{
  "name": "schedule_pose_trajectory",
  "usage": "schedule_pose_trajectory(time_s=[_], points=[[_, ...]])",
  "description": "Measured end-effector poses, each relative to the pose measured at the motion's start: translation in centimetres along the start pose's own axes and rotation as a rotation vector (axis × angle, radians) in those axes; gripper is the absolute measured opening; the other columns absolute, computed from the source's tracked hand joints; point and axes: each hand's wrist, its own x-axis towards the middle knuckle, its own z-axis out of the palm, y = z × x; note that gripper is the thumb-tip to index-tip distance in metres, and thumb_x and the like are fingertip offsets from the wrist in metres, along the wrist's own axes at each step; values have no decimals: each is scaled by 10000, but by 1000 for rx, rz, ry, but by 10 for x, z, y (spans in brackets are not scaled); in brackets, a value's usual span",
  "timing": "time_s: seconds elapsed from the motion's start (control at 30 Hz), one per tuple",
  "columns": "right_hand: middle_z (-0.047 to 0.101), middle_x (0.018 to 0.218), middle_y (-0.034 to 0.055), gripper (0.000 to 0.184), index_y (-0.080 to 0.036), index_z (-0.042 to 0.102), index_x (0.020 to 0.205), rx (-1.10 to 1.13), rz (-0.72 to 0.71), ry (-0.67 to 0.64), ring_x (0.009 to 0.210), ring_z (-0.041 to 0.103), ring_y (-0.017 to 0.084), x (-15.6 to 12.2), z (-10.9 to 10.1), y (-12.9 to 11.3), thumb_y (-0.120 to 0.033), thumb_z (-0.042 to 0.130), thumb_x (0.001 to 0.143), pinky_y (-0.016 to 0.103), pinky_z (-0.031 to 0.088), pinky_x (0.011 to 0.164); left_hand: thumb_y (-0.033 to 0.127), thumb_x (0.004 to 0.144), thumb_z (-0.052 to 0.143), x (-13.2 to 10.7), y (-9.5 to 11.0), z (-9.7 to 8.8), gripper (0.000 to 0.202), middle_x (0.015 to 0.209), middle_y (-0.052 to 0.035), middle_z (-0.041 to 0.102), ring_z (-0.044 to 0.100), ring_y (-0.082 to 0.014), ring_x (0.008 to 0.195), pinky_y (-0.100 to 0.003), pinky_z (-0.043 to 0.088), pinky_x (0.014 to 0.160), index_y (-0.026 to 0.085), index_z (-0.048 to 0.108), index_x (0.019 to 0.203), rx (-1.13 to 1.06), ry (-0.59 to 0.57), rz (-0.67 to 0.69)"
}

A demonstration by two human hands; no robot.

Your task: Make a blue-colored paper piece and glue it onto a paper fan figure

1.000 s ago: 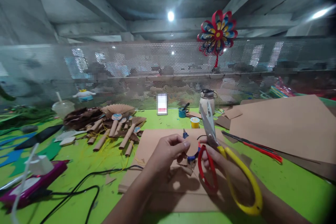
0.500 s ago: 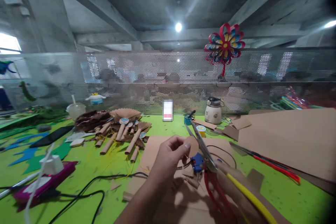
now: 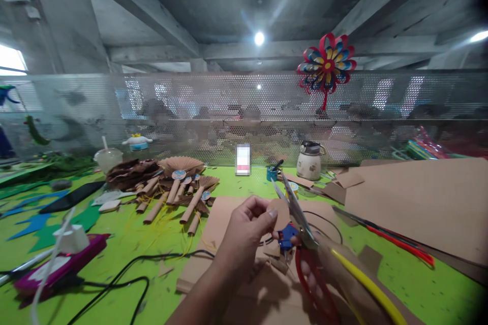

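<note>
Between the thumb and fingers of my left hand (image 3: 251, 226) is a small rounded piece of brown cardboard (image 3: 281, 213). My right hand (image 3: 316, 269) is wrapped round the red handles of a pair of scissors (image 3: 301, 218), partly blurred. The scissor blades stand apart, pointing up and away, just right of the cardboard piece. Below them lies a blue tool with a black cord (image 3: 287, 237), partly hidden by my hands. Cardboard sheets (image 3: 224, 218) and small scraps are under both hands.
Paper fans with rolled handles (image 3: 179, 177) lie left of centre. A purple power strip (image 3: 61, 269) and black cables cross the left side. Red-handled scissors (image 3: 400, 244) and a large cardboard sheet (image 3: 423, 203) lie right. A white flask (image 3: 308, 160) and phone (image 3: 243, 160) stand behind.
The scissors have shifted slightly and their blades look a little wider apart. My left hand keeps the cardboard piece in nearly the same place.
</note>
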Motion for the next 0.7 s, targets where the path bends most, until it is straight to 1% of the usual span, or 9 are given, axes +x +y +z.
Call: schedule_pose_trajectory(time_s=[0.17, 0.47, 0.7], points=[[555, 667, 18, 820, -165, 558, 1083, 15, 13, -2, 510, 559, 126, 0, 2, 1, -855, 468, 648, 249, 492, 482, 309, 738, 721, 1, 0, -1, 222, 657, 12, 581, 516, -84, 546, -218, 433, 507, 154, 564, 719, -30, 49, 28], [553, 682, 18, 789, -179, 590, 1076, -11, -6, -23, 521, 545, 121, -4, 2, -3, -841, 471, 665, 231, 478, 470, 295, 719, 731, -3, 2, 7, 237, 674, 1, 598, 525, -80, 555, -207, 437, 521, 150, 549, 674, -66, 54, -2], [552, 694, 15, 766, -174, 593, 1080, -43, -16, -39, 502, 514, 97, -4, 2, -4, -824, 455, 698, 208, 463, 454, 287, 704, 744, -6, 2, 9, 249, 623, 27, 558, 521, -82, 540, -207, 435, 526, 159, 535, 663, -88, 67, -31]])
